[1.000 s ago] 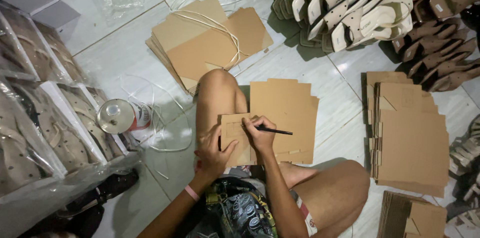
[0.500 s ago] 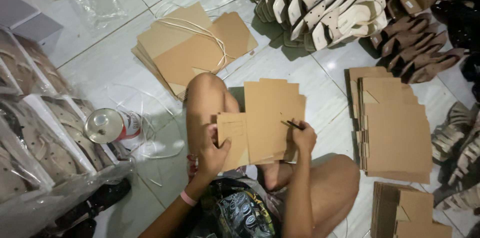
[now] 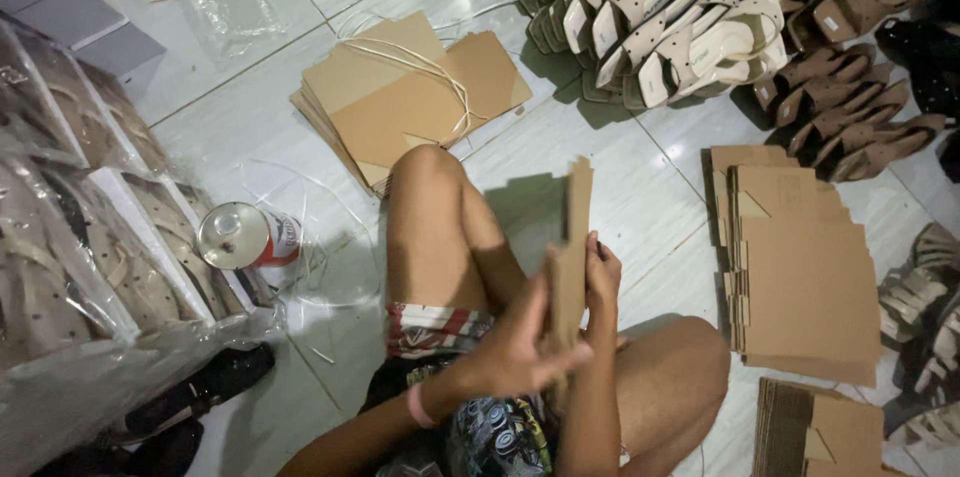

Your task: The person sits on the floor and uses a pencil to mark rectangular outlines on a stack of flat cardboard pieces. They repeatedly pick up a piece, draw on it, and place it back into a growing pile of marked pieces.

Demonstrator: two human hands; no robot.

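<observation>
I sit on the tiled floor with my knees bent. A thin stack of flat brown cardboard sheets (image 3: 575,247) stands on edge between my legs, seen edge-on. My left hand (image 3: 515,342) presses against its left face with the fingers spread. My right hand (image 3: 602,282) grips the right face near the lower part. Whether the dark pen is still in my right hand is hidden.
Tied cardboard bundle (image 3: 410,97) lies ahead. Another cardboard stack (image 3: 805,277) lies to the right, a smaller one (image 3: 820,432) below it. Rows of sandals (image 3: 660,17) fill the upper right. A round tin can (image 3: 245,235) and plastic-wrapped boxes (image 3: 90,227) sit left.
The cardboard sheets lay flat on my lap, with the right hand holding a pen over them. Now both hands have lifted them upright on edge.
</observation>
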